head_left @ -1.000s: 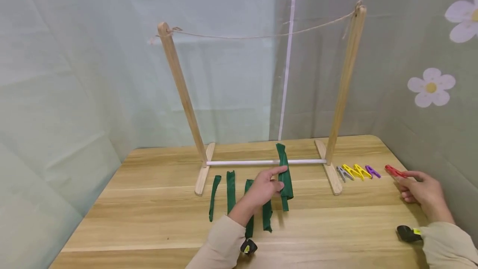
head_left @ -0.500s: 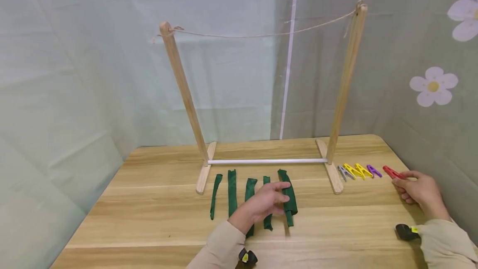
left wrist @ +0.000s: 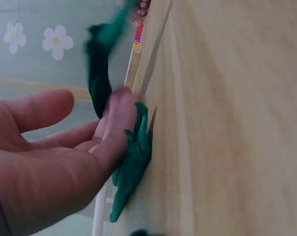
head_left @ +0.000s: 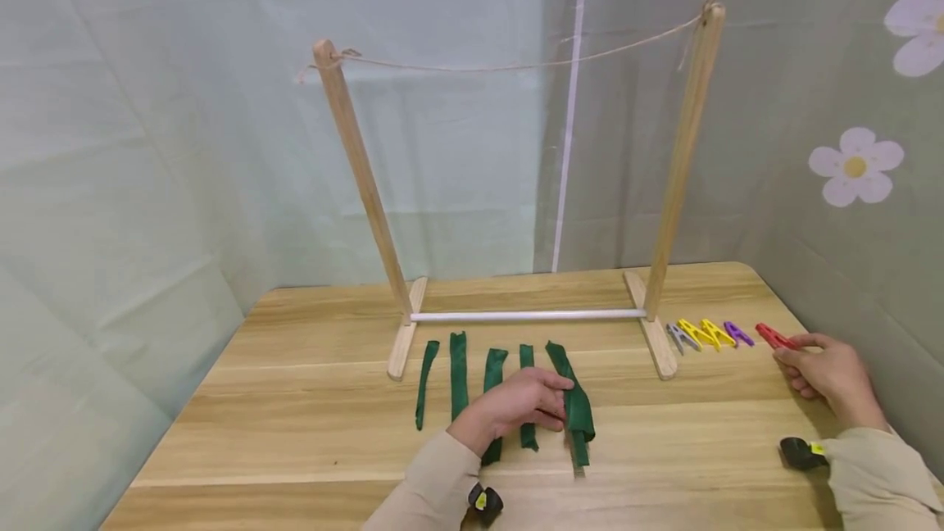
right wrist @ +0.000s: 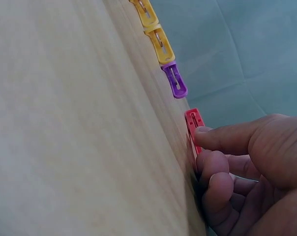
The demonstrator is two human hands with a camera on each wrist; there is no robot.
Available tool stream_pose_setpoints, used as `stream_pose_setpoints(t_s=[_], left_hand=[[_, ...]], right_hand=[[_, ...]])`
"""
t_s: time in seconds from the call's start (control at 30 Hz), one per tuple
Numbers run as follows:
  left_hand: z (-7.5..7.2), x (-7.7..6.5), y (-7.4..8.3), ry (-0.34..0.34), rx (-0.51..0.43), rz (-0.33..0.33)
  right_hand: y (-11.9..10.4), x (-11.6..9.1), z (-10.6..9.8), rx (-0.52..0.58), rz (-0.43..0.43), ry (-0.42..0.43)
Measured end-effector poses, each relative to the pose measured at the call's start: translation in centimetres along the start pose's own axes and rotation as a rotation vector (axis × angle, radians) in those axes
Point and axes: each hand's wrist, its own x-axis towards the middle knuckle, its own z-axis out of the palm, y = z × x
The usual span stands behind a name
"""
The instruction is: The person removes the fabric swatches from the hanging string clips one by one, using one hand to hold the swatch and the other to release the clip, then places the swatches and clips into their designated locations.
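Note:
My left hand [head_left: 519, 404] holds a folded green cloth strip [head_left: 578, 408] at its fingers, tilted above the tabletop. In the left wrist view the strip [left wrist: 99, 64] passes behind the fingers and is blurred, and the thumb stands apart from it. Several other green strips [head_left: 459, 375] lie in a row left of and partly under my left hand. At the right, my right hand [head_left: 833, 371] pinches a red clothespin [head_left: 774, 337] between thumb and fingers. The right wrist view shows the clothespin [right wrist: 193, 123] close to the tabletop, its rear part hidden by the fingers.
Two wooden posts [head_left: 361, 179] carry a sagging string [head_left: 472, 69], with a white bar [head_left: 527, 316] joining their feet. Beside the right foot [head_left: 659, 351] lie a grey clothespin [head_left: 684, 338], two yellow ones [head_left: 714, 334] and a purple one [head_left: 739, 333]. Cloth curtains hang behind the table [head_left: 295, 416].
My left hand and the green strip it holds have come toward me and slightly right, away from the white bar. My right hand stays with the red clothespin.

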Motion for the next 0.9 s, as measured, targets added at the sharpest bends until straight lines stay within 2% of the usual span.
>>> stream_pose_setpoints(t_s=[0.13,0.2,0.3,0.4,0.47,0.57,0.67,0.73,0.8,0.9], left_hand=[[0.0,-0.2,0.2,-0.013,0.051,-0.053],[0.0,-0.3,0.3,-0.003,0.075,-0.056],[0.1,-0.3,0.5,0.011,0.127,-0.016],[0.4,-0.2,1.1,0.028,0.233,0.069],[0.9,0.0,1.7,0.044,0.380,0.129],[2.0,0.1,2.3,0.097,0.752,0.173],[3.3,0.3,2.6,0.164,1.173,0.125],[4.0,0.5,2.5,0.187,1.366,0.061],[4.2,0.7,2.4,0.185,1.466,0.011],[4.2,1.0,2.4,0.173,1.513,-0.019]], right_hand=[[0.0,0.0,-0.1,-0.002,-0.009,-0.012],[0.0,0.0,-0.1,-0.007,-0.010,-0.018],[0.0,0.0,0.0,-0.027,-0.008,-0.023],[-0.1,0.0,0.2,-0.050,-0.003,-0.021],[-0.2,0.0,0.2,-0.070,-0.001,-0.023],[-0.3,-0.1,0.1,-0.086,0.007,-0.025],[-0.3,-0.2,-0.1,-0.095,0.000,-0.040],[-0.3,-0.1,-0.2,-0.104,-0.004,-0.053],[-0.4,0.0,-0.3,-0.109,0.001,-0.069],[-0.7,0.2,-0.4,-0.125,0.019,-0.065]])
